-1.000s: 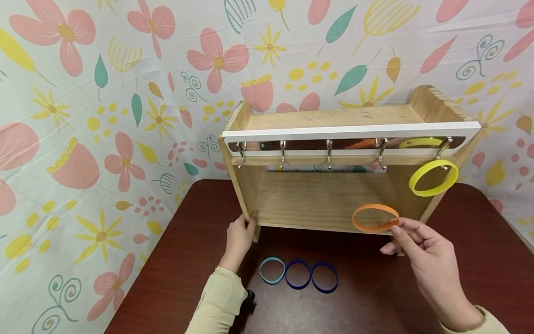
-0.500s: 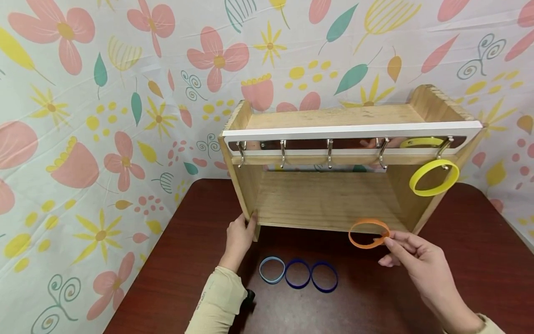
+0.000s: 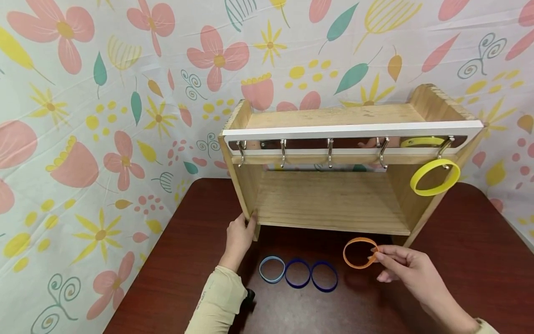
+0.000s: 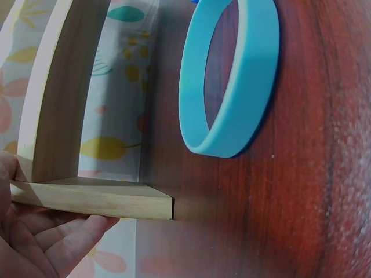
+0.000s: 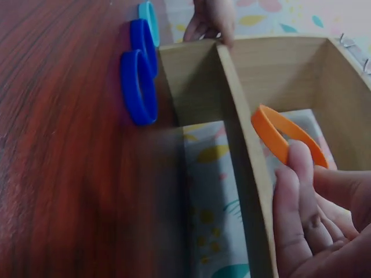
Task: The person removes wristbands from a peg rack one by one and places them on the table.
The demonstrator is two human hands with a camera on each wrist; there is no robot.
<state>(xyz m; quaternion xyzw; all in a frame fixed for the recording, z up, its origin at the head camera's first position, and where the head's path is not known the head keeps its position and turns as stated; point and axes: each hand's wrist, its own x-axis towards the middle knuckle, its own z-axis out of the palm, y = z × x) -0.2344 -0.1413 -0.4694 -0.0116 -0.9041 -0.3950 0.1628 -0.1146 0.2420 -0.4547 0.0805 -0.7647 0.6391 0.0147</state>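
Note:
My left hand (image 3: pixel 238 236) grips the lower left side panel of a small wooden shelf (image 3: pixel 329 199), thumb in front, fingers behind in the left wrist view. Between thumb and fingertips of my right hand (image 3: pixel 409 273) is an orange silicone wristband (image 5: pixel 269 133), pinched by its right edge below the shelf's front right corner. On the table lie a light blue wristband (image 4: pixel 255 81) and two dark blue wristbands, one (image 5: pixel 132 87) nearer my right hand and one (image 5: pixel 139 40) in the middle. A yellow wristband (image 3: pixel 434 191) hangs from the rightmost hook.
Several metal hooks (image 3: pixel 329 153) line a shiny strip across the shelf's upper front; those left of the yellow band hold nothing. A flower-patterned cloth (image 3: pixel 125 93) stands behind the dark red table (image 3: pixel 175 273). Something small and black (image 3: pixel 248 299) shows by the left sleeve.
My right hand has lowered the orange wristband, moving down and left from in front of the shelf board toward the table. The left hand keeps its grip on the shelf.

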